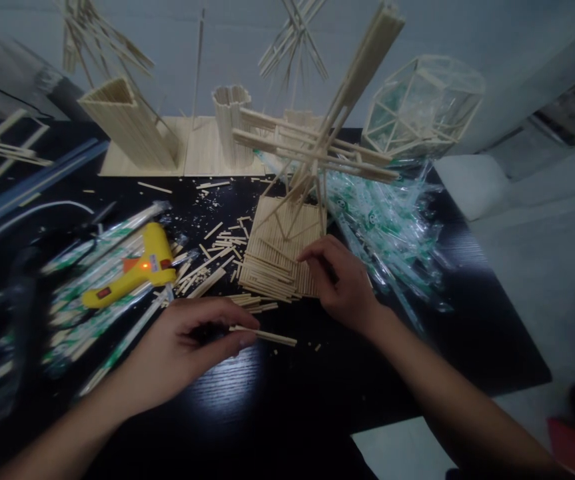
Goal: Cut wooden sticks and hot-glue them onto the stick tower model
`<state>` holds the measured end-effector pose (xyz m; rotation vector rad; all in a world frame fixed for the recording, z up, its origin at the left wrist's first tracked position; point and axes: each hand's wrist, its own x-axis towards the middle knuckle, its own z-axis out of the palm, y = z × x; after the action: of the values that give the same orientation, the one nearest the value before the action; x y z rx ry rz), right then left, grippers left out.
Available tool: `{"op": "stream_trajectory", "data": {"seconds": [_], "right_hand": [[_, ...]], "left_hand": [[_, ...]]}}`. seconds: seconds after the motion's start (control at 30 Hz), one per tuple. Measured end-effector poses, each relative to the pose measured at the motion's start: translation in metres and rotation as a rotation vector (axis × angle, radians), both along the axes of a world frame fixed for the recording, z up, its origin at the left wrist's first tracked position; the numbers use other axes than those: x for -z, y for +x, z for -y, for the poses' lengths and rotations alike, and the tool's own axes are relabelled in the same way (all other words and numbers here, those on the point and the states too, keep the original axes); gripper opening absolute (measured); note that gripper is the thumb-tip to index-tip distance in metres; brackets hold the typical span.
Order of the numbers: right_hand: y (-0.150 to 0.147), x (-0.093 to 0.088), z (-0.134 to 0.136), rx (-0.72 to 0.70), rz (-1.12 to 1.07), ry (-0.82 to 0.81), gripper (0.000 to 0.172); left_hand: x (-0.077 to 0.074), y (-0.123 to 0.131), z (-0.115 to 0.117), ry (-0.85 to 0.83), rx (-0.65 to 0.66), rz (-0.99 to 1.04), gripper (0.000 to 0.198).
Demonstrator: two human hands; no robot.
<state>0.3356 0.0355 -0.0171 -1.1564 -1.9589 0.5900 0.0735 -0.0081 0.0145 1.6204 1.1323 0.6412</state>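
Observation:
My left hand (207, 340) pinches a short wooden stick (277, 338) between thumb and fingers, low over the black table. My right hand (342, 283) is closed, its fingertips at the right side of a square mat of wooden sticks (267, 267). A thin stick lies near those fingertips; whether they grip it I cannot tell. Above the mat's far part rises a windmill-like stick model (312, 153) with crossed blades, on thin splayed legs. Left of the mat lies a pile of cut stick pieces (224, 243).
A yellow glue gun (154, 257), its light lit, rests on bagged sticks (77, 340) at left. Empty-looking plastic wrappers (392, 227) heap at right. Behind stand two stick towers (130, 127) (232, 127) on flat bases and a round stick frame (422, 107). The black table (467, 347) ends at right.

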Motion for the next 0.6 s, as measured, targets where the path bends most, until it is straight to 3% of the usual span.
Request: {"op": "stream_trajectory", "data": {"seconds": [0.6], "right_hand": [[-0.0053, -0.0002, 0.0059, 0.113, -0.171, 0.039, 0.009]], "left_hand": [[-0.0007, -0.0012, 0.002, -0.084, -0.059, 0.054, 0.011]]}}
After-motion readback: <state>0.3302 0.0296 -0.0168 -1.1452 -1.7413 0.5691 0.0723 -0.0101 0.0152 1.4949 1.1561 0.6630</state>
